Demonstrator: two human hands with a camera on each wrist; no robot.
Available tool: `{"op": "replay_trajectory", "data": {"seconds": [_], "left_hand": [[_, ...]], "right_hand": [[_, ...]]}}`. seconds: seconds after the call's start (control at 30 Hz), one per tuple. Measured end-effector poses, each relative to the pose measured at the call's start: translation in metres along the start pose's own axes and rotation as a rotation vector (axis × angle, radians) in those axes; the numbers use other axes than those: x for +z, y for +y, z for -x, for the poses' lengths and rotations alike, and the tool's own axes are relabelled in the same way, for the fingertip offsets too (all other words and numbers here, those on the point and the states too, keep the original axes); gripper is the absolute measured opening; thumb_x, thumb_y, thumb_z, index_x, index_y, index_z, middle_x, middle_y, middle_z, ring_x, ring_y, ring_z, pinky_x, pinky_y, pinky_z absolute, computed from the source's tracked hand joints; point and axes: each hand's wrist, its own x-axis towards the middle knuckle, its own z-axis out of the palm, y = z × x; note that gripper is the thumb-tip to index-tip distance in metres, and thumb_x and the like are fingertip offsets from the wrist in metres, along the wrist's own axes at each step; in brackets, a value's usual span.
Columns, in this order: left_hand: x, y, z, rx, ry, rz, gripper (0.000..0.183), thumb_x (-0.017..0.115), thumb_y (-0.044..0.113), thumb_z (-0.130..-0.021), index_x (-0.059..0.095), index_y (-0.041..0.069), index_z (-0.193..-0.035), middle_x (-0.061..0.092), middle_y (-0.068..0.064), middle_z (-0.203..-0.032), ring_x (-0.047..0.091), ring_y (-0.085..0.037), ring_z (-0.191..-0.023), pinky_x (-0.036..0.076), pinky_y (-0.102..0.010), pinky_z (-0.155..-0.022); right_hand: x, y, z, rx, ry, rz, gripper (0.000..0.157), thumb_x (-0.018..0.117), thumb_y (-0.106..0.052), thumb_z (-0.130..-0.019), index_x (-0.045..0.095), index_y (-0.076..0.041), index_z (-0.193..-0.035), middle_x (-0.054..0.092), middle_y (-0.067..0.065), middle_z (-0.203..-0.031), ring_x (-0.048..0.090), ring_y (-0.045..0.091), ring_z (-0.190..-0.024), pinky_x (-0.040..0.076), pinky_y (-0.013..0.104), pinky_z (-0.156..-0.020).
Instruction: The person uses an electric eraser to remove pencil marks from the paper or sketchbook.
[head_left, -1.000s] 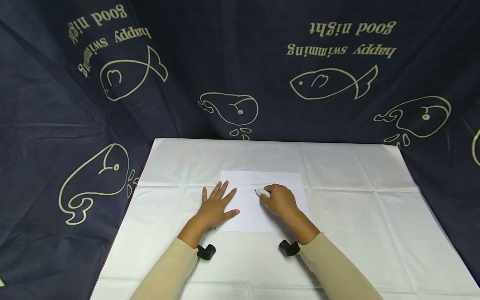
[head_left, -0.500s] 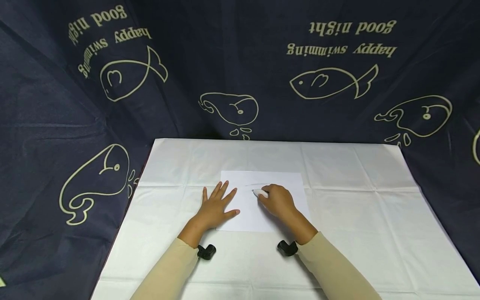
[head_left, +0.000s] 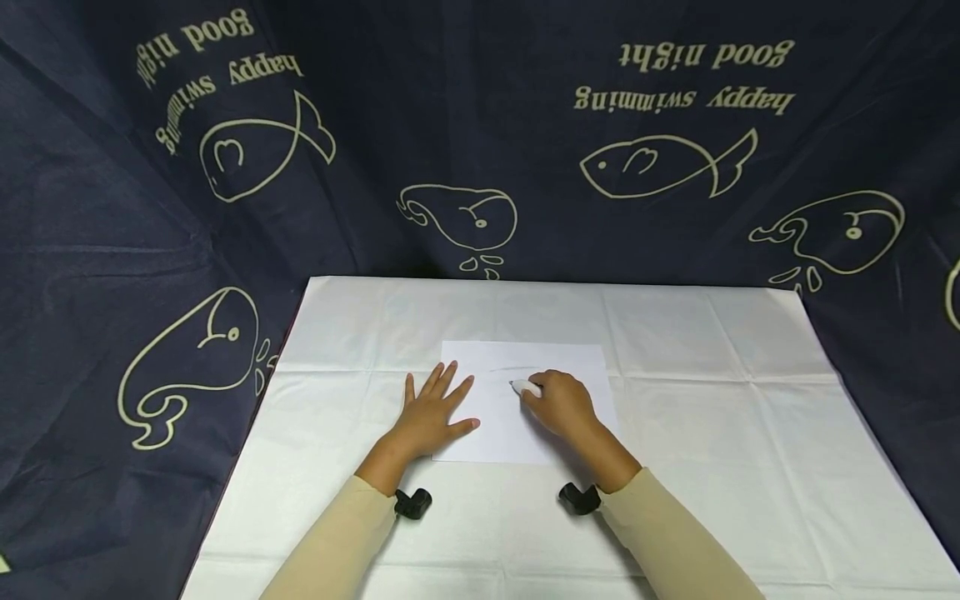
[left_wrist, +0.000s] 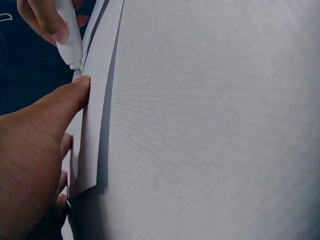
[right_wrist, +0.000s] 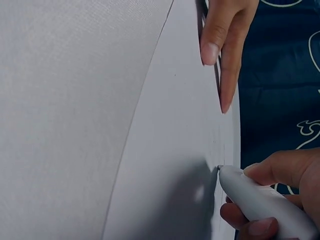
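Observation:
A sheet of white paper [head_left: 495, 442] lies on the white-covered table. My left hand [head_left: 429, 422] rests flat on its left part with the fingers spread. My right hand [head_left: 564, 403] grips a thick white pen [right_wrist: 262, 202] with a small narrow tip, thumb on one side and fingertips curled round the other. The tip points left and meets the paper in the right wrist view. Just above the pen runs a faint grey line [head_left: 512, 369], its right end reaching toward the right hand. In the left wrist view, the pen [left_wrist: 70, 37] appears beyond the left thumb.
Creased white cloth [head_left: 705, 467] covers the table around the paper. Behind and left hangs a dark blue cloth [head_left: 525, 108] printed with fish, whales and lettering. Small black cameras [head_left: 579, 498] sit at both wrists.
My right hand moves the pen slightly left, then back right over the paper, the wrist shifting with it. The left hand stays in place.

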Motion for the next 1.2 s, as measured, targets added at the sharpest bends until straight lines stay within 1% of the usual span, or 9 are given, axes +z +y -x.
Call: {"op": "replay_trajectory", "data": {"seconds": [0.27, 0.5, 0.77, 0.83, 0.93, 1.03, 1.1, 1.2], "left_hand": [[0.0008, -0.0005, -0.0003, 0.002, -0.003, 0.005, 0.075, 0.053, 0.059, -0.099, 0.029, 0.025, -0.161, 0.008, -0.009, -0.172, 0.003, -0.033, -0.16, -0.004, -0.074, -0.119], [0.0, 0.0002, 0.0009, -0.001, 0.001, 0.0, 0.075, 0.053, 0.06, -0.098, 0.029, 0.026, -0.161, 0.009, -0.007, -0.172, 0.003, -0.031, -0.16, -0.004, -0.073, -0.119], [-0.0001, -0.0005, 0.0007, -0.002, 0.0, -0.002, 0.075, 0.053, 0.06, -0.098, 0.029, 0.026, -0.161, 0.009, -0.007, -0.172, 0.004, -0.031, -0.16, -0.004, -0.073, -0.119], [-0.0006, -0.0004, 0.0007, -0.001, 0.001, -0.001, 0.076, 0.053, 0.06, -0.098, 0.029, 0.026, -0.161, 0.009, -0.007, -0.172, 0.004, -0.031, -0.16, -0.004, -0.073, -0.119], [-0.0006, -0.0003, 0.0011, 0.003, 0.005, 0.002, 0.075, 0.054, 0.06, -0.098, 0.03, 0.025, -0.161, 0.01, -0.008, -0.172, 0.005, -0.032, -0.16, -0.003, -0.074, -0.119], [-0.0001, -0.0005, 0.0011, 0.003, 0.005, 0.004, 0.075, 0.054, 0.059, -0.098, 0.03, 0.025, -0.161, 0.01, -0.008, -0.172, 0.005, -0.032, -0.16, -0.003, -0.074, -0.119], [0.0001, -0.0006, 0.001, 0.002, 0.003, 0.003, 0.076, 0.054, 0.06, -0.098, 0.03, 0.025, -0.161, 0.01, -0.008, -0.172, 0.004, -0.032, -0.16, -0.004, -0.074, -0.119], [0.0006, -0.0012, 0.0002, 0.001, 0.003, 0.001, 0.075, 0.053, 0.06, -0.098, 0.03, 0.025, -0.161, 0.009, -0.008, -0.172, 0.004, -0.032, -0.16, -0.004, -0.074, -0.119]], "right_hand": [[-0.0027, 0.0038, -0.0001, 0.026, 0.032, 0.028, 0.033, 0.067, -0.024, -0.093, 0.075, -0.001, -0.116, 0.076, 0.019, -0.109, 0.071, 0.032, -0.092, 0.056, 0.047, -0.075], [-0.0016, -0.0004, -0.0019, -0.003, 0.01, 0.012, 0.032, 0.067, -0.023, -0.093, 0.076, -0.002, -0.115, 0.076, 0.017, -0.106, 0.069, 0.028, -0.084, 0.054, 0.043, -0.07], [-0.0034, 0.0047, -0.002, 0.026, 0.038, 0.038, 0.032, 0.068, -0.024, -0.093, 0.075, -0.002, -0.115, 0.076, 0.019, -0.108, 0.071, 0.033, -0.094, 0.055, 0.047, -0.077], [-0.0028, 0.0053, -0.0026, 0.029, 0.036, 0.034, 0.032, 0.068, -0.024, -0.093, 0.076, -0.002, -0.115, 0.076, 0.018, -0.108, 0.071, 0.032, -0.093, 0.055, 0.047, -0.076], [-0.0007, 0.0043, -0.0038, 0.015, 0.02, 0.027, 0.031, 0.068, -0.024, -0.093, 0.076, -0.003, -0.115, 0.076, 0.017, -0.106, 0.069, 0.028, -0.086, 0.053, 0.043, -0.072], [0.0003, 0.0023, -0.0041, 0.004, 0.009, 0.019, 0.031, 0.067, -0.024, -0.093, 0.076, -0.003, -0.115, 0.076, 0.016, -0.106, 0.067, 0.026, -0.082, 0.053, 0.042, -0.071], [-0.0001, 0.0018, -0.0036, 0.004, 0.014, 0.021, 0.032, 0.068, -0.024, -0.093, 0.076, -0.003, -0.115, 0.076, 0.017, -0.106, 0.068, 0.027, -0.084, 0.054, 0.043, -0.072], [-0.0023, 0.0028, -0.0025, 0.022, 0.027, 0.033, 0.032, 0.068, -0.024, -0.093, 0.075, -0.003, -0.116, 0.076, 0.018, -0.109, 0.07, 0.031, -0.092, 0.055, 0.046, -0.076]]}}
